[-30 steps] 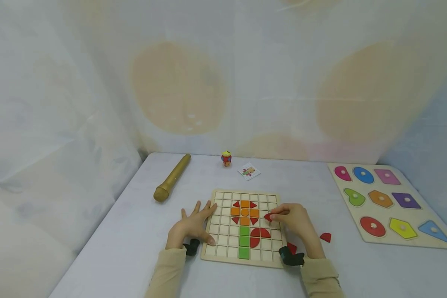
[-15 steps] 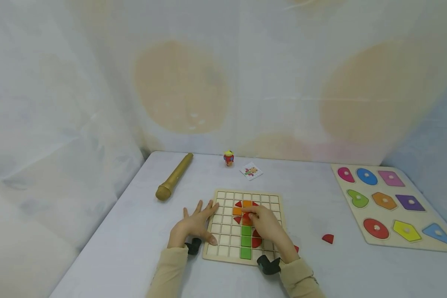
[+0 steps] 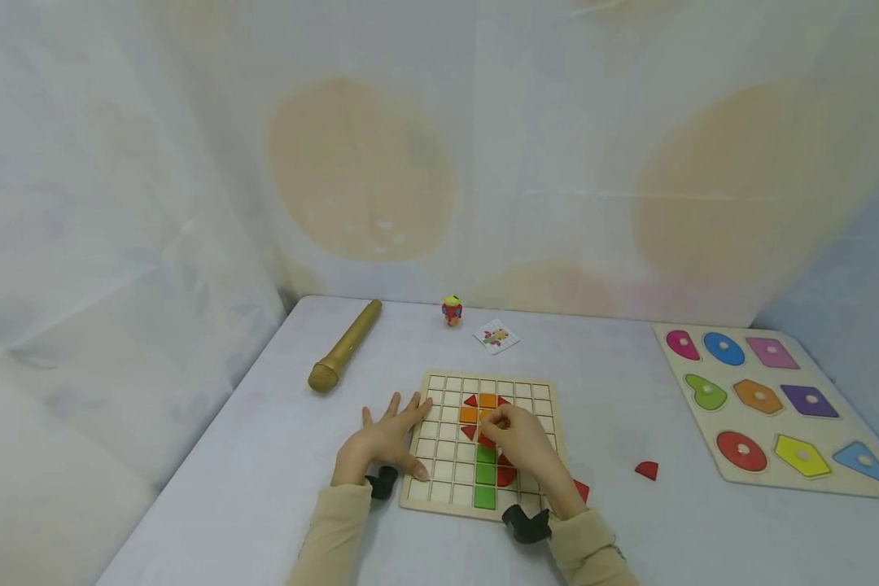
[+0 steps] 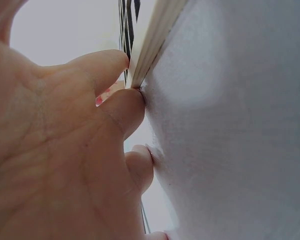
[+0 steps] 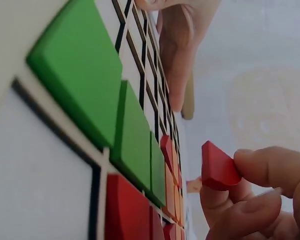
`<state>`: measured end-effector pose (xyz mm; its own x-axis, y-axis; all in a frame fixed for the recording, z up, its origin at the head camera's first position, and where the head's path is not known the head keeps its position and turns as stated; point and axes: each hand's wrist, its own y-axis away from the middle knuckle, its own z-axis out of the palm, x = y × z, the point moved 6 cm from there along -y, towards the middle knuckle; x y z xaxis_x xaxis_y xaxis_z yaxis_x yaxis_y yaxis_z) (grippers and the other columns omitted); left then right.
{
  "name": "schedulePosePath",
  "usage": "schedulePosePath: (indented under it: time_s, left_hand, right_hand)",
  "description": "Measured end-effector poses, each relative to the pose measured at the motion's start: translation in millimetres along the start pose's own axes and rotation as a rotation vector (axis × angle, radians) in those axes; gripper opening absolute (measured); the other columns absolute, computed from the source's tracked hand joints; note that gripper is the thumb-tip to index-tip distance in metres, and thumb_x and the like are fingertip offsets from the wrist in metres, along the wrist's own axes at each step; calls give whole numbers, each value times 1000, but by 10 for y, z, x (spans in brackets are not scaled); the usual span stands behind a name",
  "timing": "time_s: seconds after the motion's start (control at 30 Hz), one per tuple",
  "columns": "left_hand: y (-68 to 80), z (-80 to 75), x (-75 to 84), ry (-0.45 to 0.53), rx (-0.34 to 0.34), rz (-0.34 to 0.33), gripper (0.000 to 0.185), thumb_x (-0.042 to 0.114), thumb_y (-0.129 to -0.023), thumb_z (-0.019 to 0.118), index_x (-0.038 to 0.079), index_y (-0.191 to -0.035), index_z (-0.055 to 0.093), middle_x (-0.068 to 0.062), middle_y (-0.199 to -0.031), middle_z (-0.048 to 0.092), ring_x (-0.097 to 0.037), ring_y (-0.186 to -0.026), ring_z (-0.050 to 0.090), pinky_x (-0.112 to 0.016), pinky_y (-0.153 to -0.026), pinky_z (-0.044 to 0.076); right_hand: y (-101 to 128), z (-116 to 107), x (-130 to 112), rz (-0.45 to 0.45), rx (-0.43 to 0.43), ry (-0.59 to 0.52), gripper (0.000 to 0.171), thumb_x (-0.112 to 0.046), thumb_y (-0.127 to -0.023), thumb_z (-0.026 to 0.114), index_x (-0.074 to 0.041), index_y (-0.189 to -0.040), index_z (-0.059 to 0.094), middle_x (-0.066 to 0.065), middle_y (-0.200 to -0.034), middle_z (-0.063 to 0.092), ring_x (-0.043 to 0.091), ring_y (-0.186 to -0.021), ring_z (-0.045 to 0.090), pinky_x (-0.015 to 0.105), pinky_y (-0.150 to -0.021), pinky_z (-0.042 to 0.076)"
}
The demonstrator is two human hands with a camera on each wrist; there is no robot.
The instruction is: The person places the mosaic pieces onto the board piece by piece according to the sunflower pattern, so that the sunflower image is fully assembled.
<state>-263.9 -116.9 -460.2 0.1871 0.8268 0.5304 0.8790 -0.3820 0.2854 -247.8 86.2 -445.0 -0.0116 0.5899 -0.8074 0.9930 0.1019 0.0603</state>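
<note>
Pale worktop (image 3: 264, 456) backed by draped sheeting. Red wedge piece (image 5: 217, 166) pinched in right hand (image 3: 523, 443) grip above grid board (image 3: 439, 495). Left hand (image 3: 381, 439) spread flat, board edge pressed. No legible writing seen.

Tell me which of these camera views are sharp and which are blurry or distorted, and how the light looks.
Head view: soft even light, faint shadows, wide-angle bending at the edges, grid board reasonably sharp. Left wrist view: the left hand fills the frame, close and soft, with bright washed-out table. Right wrist view: the near green tiles are blurred, while the red piece pinched by the right hand is clearer.
</note>
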Motion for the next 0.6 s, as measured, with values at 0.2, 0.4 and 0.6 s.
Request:
schedulePosePath:
  time_s: [0.2,0.4,0.6]
  left_hand:
    - [-2,-6,11,-7,-1,4,113,27,-62,89,17,-155,25,-9,-164,11,-39,-151,-4,-75,-107,-16]
    - [-8,-1,21,-5,5,7,113,28,-63,89,19,-155,25,-8,-164,11,-38,-151,-4,-75,-107,-15]
    - [-7,24,3,-14,8,-6,114,29,-61,90,19,-154,26,-8,-164,12,-38,-151,-3,-76,-107,-14]
  right_hand:
    - [10,32,-52,-20,82,-54,11,-20,-89,69,-10,-93,71,2,-87,68,14,-75,54,24,-61,45]
    - [38,215,-119,-124,69,52,5,-22,-81,77,-18,-79,75,-6,-77,70,7,-69,56,22,-59,43]
    - [72,280,-121,-168,126,118,6,-20,-78,79,-17,-75,75,-5,-75,72,5,-69,58,20,-57,43]
